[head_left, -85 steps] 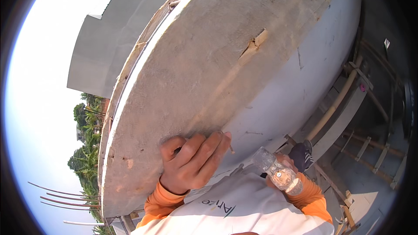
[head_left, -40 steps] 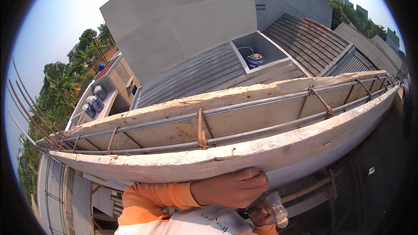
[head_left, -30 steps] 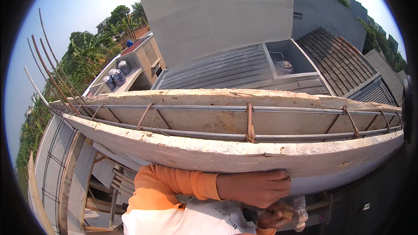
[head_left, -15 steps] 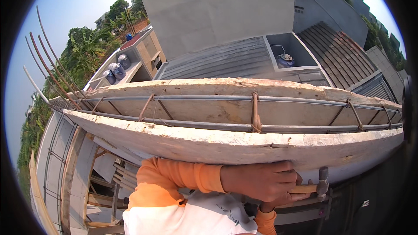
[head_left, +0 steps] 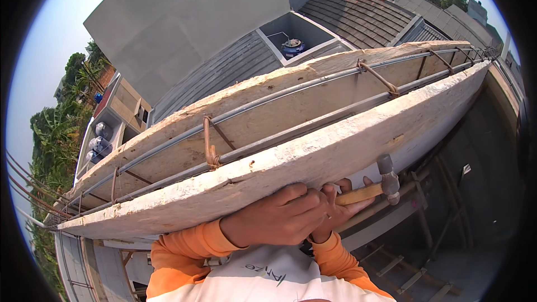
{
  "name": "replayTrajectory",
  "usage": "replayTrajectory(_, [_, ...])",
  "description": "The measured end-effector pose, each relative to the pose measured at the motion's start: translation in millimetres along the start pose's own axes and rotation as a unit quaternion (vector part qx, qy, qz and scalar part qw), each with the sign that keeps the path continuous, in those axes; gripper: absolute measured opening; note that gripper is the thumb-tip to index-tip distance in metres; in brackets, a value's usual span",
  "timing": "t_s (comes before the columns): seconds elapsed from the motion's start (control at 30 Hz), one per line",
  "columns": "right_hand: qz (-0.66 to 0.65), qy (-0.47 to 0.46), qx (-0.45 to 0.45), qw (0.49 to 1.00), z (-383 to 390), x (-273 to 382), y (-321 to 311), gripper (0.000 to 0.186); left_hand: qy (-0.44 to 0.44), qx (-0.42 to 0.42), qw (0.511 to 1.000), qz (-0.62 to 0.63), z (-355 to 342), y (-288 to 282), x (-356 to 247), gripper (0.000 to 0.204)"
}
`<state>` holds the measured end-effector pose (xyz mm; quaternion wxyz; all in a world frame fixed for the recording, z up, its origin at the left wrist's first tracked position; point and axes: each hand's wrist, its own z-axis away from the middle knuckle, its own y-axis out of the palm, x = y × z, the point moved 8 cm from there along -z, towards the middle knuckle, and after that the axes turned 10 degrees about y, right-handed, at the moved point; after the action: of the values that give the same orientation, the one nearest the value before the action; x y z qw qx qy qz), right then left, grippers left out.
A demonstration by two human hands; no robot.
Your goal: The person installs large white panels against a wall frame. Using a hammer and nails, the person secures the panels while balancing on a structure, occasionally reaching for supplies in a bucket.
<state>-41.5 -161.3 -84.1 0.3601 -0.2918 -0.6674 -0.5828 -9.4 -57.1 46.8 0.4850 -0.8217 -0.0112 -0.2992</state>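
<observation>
A hammer with a wooden handle and a grey metal head lies across my right hand, its head pointing right. The thumb and palm hold the handle, while some fingertips stretch out beneath it. My left hand is closed, knuckles up, against the near face of a pale wooden board. Its fingertips meet my right hand, and whatever they pinch is too small or hidden to name. Both hands stay just below the board's upper edge.
A second board runs parallel behind the first. Between them lie long steel bars with tied rusty stirrups. Upright rebar sticks out at the far left. Below right is a deep drop with timber pieces. Tiled roofs stand beyond.
My view has turned and shifted right, so the boards now slant upward to the right. Both hands and the hammer remain together by the near board; more of my right arm shows.
</observation>
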Motion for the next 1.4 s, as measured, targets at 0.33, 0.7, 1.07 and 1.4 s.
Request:
replayTrajectory(0.33, [-0.046, 0.072, 0.04, 0.996, 29, -9, 30, 0.064, 0.025, -0.141, 0.985, 0.094, 30, -21, -10, 0.01])
replayTrajectory(0.7, [0.002, 0.034, 0.017, 0.999, 27, -7, 22, 0.058, -0.018, -0.123, 0.991, 0.047, 179, -99, -29, 0.014])
replayTrajectory(1.07, [0.022, 0.007, 0.032, 0.999, 34, -3, 29, 0.056, -0.197, -0.098, 0.975, 0.019, 238, -97, -26, 0.014])
replayTrajectory(1.4, [0.021, 0.018, 0.018, 0.999, 38, 1, 33, 0.06, -0.185, -0.068, 0.98, 0.015, 227, -96, -16, 0.009])
